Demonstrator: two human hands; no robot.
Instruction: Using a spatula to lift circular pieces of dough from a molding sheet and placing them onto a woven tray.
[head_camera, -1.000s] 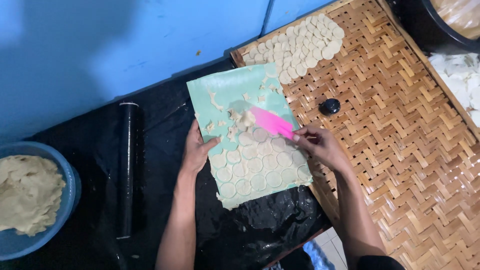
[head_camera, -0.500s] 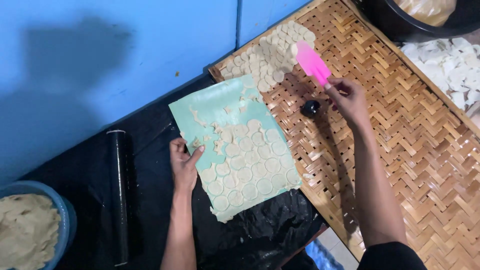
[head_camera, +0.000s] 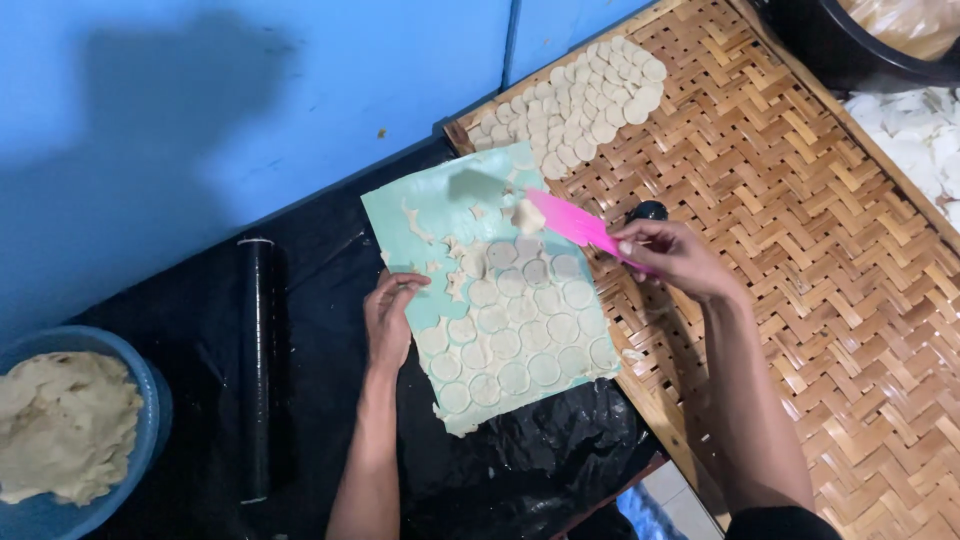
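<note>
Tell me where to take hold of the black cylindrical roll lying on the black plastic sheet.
Take the black cylindrical roll around its middle, coming from above. It lies flat and bare along its length, so fingers can close across its narrow width; its far end has a lighter rim.

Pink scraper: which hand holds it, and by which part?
The right hand holds the pink scraper by its rear end, blade toward the green mat. The left hand presses the mat's left edge.

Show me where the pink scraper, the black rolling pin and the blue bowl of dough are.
pink scraper (head_camera: 570, 222), head view, middle of the flat blade.
black rolling pin (head_camera: 257, 370), head view, mid-length of the barrel.
blue bowl (head_camera: 150, 390), head view, right rim.
</note>
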